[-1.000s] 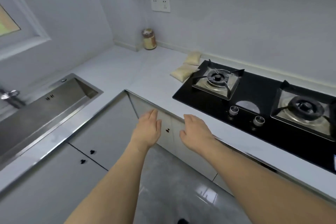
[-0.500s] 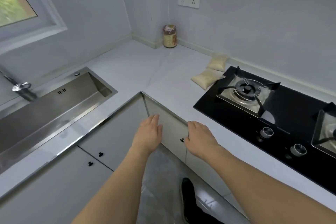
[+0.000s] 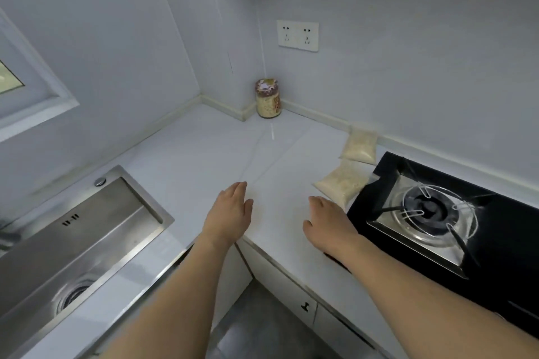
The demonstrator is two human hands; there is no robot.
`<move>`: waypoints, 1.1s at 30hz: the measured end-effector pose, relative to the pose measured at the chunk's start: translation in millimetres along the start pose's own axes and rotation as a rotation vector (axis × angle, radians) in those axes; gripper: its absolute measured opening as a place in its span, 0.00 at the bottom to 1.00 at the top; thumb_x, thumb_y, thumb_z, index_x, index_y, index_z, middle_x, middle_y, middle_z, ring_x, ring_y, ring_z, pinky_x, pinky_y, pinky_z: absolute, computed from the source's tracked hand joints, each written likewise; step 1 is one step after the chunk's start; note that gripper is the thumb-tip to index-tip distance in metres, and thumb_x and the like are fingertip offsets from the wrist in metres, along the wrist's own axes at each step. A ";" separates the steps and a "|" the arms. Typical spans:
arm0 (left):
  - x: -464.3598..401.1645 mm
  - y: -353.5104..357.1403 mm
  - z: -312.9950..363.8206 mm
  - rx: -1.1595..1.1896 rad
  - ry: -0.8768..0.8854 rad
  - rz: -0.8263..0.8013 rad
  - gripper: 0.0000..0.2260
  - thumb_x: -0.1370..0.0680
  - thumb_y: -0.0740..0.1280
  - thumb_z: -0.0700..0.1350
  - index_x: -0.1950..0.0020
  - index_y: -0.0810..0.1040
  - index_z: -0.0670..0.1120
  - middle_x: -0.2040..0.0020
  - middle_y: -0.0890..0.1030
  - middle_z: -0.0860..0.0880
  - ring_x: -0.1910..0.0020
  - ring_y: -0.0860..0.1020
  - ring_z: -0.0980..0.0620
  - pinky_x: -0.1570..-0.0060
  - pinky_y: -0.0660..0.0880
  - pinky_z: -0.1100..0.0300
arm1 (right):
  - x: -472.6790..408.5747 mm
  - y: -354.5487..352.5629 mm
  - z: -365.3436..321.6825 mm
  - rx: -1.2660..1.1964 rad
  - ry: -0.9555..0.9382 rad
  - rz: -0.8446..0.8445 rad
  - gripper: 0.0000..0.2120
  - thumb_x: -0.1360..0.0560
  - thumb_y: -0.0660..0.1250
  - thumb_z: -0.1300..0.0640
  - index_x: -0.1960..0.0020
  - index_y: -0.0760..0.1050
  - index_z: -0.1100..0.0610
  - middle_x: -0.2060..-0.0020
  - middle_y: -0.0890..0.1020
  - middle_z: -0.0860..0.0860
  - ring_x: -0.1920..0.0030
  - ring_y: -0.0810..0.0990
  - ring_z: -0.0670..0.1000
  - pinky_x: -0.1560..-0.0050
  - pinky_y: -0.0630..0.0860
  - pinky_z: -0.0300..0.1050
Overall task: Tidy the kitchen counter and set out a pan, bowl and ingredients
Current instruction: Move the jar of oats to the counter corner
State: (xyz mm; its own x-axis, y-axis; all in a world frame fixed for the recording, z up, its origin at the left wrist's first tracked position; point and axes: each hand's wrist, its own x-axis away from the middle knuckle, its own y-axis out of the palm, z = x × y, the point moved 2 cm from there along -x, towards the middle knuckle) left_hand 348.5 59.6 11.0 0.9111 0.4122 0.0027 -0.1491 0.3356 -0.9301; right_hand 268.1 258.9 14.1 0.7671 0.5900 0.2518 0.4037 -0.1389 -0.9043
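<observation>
I had both hands flat and empty over the desk (image 3: 204, 151): left hand (image 3: 229, 217), right hand (image 3: 329, 220). The nearer grain bag (image 3: 339, 183) lay just beside the stove (image 3: 431, 210); it looked soft and shifting, so I judged a mid-body pinch best.

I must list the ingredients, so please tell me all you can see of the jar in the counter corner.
The jar stands upright in the far corner of the white counter, where the two walls meet, close to the low backsplash. It looks like clear glass filled with pale, grain-like contents. A reddish-brown patterned lid or cover closes its top, and a label with reddish print shows on its right side; the print is too blurred to read. Nothing but the counter touches it.
</observation>
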 end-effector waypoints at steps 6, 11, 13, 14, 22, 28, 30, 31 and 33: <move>-77.0 -5.2 -35.6 -0.079 0.020 -0.088 0.24 0.17 0.55 0.50 0.22 0.58 0.45 0.23 0.62 0.48 0.26 0.62 0.47 0.30 0.63 0.54 | -81.0 -13.6 -21.9 -0.044 0.015 -0.005 0.24 0.21 0.56 0.54 0.27 0.59 0.61 0.30 0.67 0.57 0.32 0.66 0.57 0.31 0.63 0.48; -170.0 -9.5 -57.0 -0.058 0.058 -0.111 0.25 0.17 0.56 0.50 0.21 0.57 0.45 0.22 0.61 0.48 0.25 0.61 0.48 0.29 0.61 0.56 | -158.8 -32.3 -34.0 -0.089 0.071 0.024 0.26 0.21 0.56 0.55 0.25 0.56 0.61 0.28 0.65 0.57 0.30 0.65 0.57 0.30 0.62 0.47; -205.1 -11.6 -66.6 -0.047 0.080 -0.132 0.25 0.17 0.56 0.51 0.21 0.56 0.45 0.23 0.61 0.48 0.25 0.61 0.48 0.29 0.61 0.56 | -185.7 -38.8 -40.7 -0.105 0.112 0.007 0.26 0.20 0.56 0.55 0.24 0.55 0.61 0.27 0.64 0.57 0.29 0.64 0.57 0.30 0.60 0.46; -225.2 -14.2 -72.3 -0.046 0.086 -0.136 0.25 0.17 0.56 0.51 0.21 0.56 0.45 0.22 0.61 0.48 0.25 0.61 0.48 0.29 0.61 0.55 | -201.9 -43.2 -44.6 -0.112 0.122 0.007 0.27 0.20 0.56 0.55 0.24 0.54 0.61 0.27 0.63 0.56 0.28 0.63 0.56 0.30 0.59 0.45; -346.5 -23.5 -107.2 0.068 0.064 -0.188 0.27 0.18 0.59 0.51 0.21 0.56 0.45 0.22 0.60 0.48 0.25 0.62 0.48 0.29 0.62 0.54 | -310.0 -62.0 -60.5 -0.247 0.224 0.046 0.30 0.19 0.55 0.54 0.21 0.49 0.58 0.23 0.56 0.54 0.24 0.57 0.53 0.28 0.56 0.43; -422.7 -21.5 -109.3 0.283 0.003 -0.196 0.28 0.19 0.62 0.50 0.21 0.57 0.46 0.24 0.65 0.46 0.26 0.65 0.48 0.28 0.62 0.54 | -382.0 -84.0 -60.3 -0.333 0.309 0.072 0.31 0.21 0.58 0.56 0.22 0.50 0.58 0.24 0.59 0.55 0.25 0.60 0.55 0.29 0.61 0.46; -443.8 -13.2 -104.6 0.358 -0.001 -0.198 0.29 0.20 0.63 0.50 0.22 0.58 0.46 0.24 0.65 0.46 0.26 0.64 0.48 0.28 0.62 0.53 | -405.1 -88.6 -58.8 -0.357 0.327 0.071 0.31 0.22 0.58 0.57 0.22 0.51 0.58 0.24 0.60 0.56 0.26 0.61 0.55 0.30 0.62 0.46; -452.1 -8.3 -101.5 0.379 0.005 -0.193 0.29 0.20 0.64 0.50 0.22 0.58 0.46 0.24 0.65 0.46 0.26 0.64 0.48 0.28 0.61 0.54 | -415.6 -89.8 -57.7 -0.362 0.338 0.066 0.31 0.22 0.59 0.58 0.22 0.51 0.58 0.25 0.60 0.56 0.26 0.61 0.55 0.31 0.62 0.45; -465.6 1.4 -92.5 0.410 0.044 -0.168 0.27 0.20 0.65 0.48 0.24 0.62 0.44 0.26 0.69 0.46 0.27 0.66 0.48 0.32 0.62 0.58 | -435.5 -91.3 -53.9 -0.365 0.349 0.061 0.31 0.22 0.59 0.58 0.22 0.52 0.58 0.25 0.60 0.56 0.27 0.63 0.55 0.33 0.64 0.44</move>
State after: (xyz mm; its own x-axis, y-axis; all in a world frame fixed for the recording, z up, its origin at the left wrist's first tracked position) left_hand -40.4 -210.2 -25.5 0.9499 0.2895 0.1175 -0.1294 0.7070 -0.6953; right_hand -75.9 -28.2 5.6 0.8906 0.2796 0.3588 0.4528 -0.4703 -0.7575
